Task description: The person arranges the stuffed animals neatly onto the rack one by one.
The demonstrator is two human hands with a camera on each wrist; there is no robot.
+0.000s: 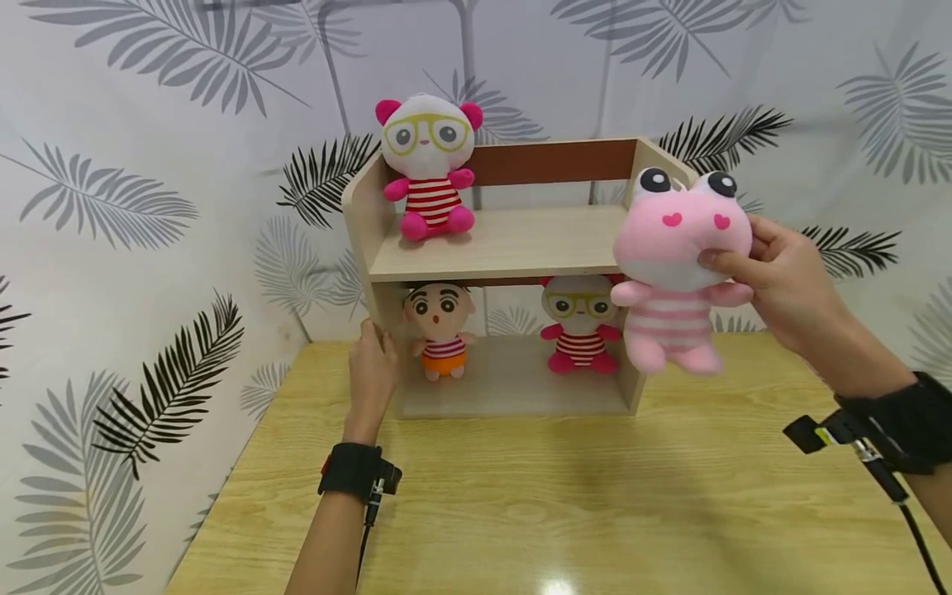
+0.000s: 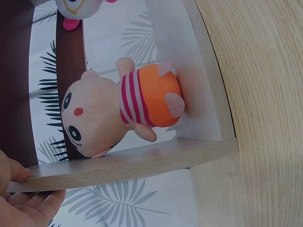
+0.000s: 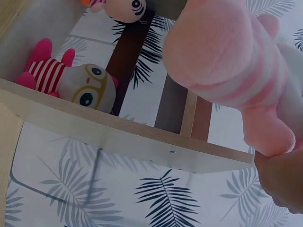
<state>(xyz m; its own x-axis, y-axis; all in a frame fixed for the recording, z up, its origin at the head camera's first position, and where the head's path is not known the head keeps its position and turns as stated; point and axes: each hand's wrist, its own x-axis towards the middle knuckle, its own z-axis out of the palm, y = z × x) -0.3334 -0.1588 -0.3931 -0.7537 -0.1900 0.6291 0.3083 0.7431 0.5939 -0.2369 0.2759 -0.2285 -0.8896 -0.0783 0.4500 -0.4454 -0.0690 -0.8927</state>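
A pink frog plush toy (image 1: 673,273) with striped body is pinched at its head by my right hand (image 1: 792,285), in front of the right side of a wooden two-tier shelf (image 1: 513,240). My left hand (image 1: 373,368) grips the shelf's left side panel; in the left wrist view thumb and fingers (image 2: 47,208) lie on either side of the board. A panda plush (image 1: 429,169) sits on the upper tier at left. On the lower tier sit a boy doll (image 1: 440,330) in orange shorts at left and another panda plush (image 1: 582,326) at right.
The shelf stands on a wood-grain table (image 1: 506,504) against a leaf-patterned cloth (image 1: 134,248). Each wrist wears a black strap (image 1: 349,469) with a small camera and a trailing cable (image 1: 918,537).
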